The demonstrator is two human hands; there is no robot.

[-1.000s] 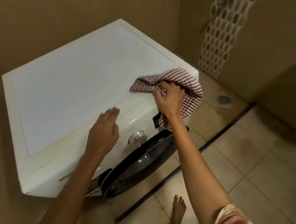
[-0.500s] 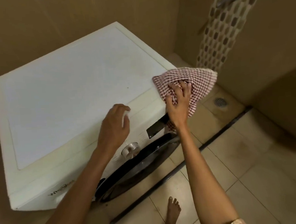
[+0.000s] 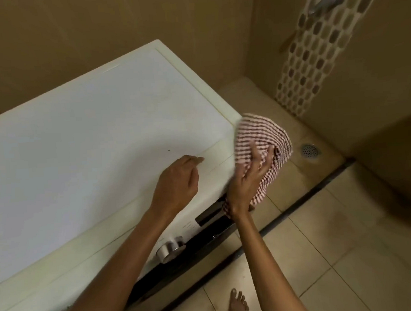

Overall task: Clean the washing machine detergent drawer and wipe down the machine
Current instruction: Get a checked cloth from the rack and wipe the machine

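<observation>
Washer top corner hides under blurred checked cloth.

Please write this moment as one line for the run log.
step: wipe-down | right hand: grips checked cloth at right front corner of washing machine | left hand: over top, holding nothing

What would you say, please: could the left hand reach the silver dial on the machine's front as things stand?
Probably yes. The left hand holds nothing and sits just above the dial, which is uncovered; the right hand and its cloth are off to the side.
</observation>
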